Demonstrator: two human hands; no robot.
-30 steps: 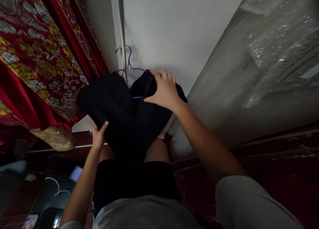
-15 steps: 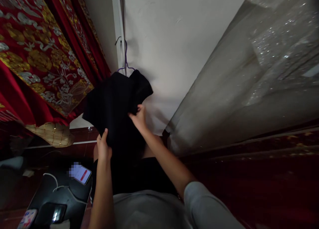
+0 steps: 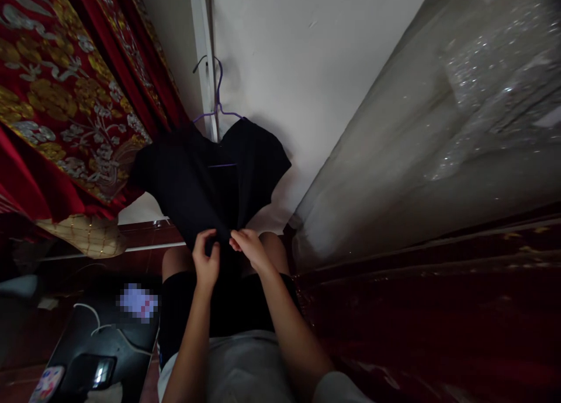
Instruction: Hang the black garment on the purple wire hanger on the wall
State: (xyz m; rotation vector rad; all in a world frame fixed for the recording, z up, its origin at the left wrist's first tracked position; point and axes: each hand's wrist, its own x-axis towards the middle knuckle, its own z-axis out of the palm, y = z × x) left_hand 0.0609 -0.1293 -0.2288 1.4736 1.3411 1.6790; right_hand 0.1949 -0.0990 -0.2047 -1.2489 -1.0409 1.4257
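Note:
A black garment (image 3: 205, 178) hangs on a purple wire hanger (image 3: 218, 102), which is hooked on a small peg on the white wall (image 3: 302, 58). My left hand (image 3: 205, 264) and my right hand (image 3: 246, 248) are side by side at the garment's front, low down. Both pinch the dark cloth with closed fingers. The cloth below my hands merges with my dark shorts and is hard to make out.
A red and gold embroidered curtain (image 3: 56, 93) hangs at the left. A sheer, glittery curtain (image 3: 438, 128) fills the right. A dark surface at the lower left carries a lit phone (image 3: 137, 302), a white cable (image 3: 94, 324) and another phone (image 3: 46, 382).
My right hand came down from the garment's shoulder to its lower front. My left hand moved in from the left edge to join it. The garment now hangs spread on the hanger.

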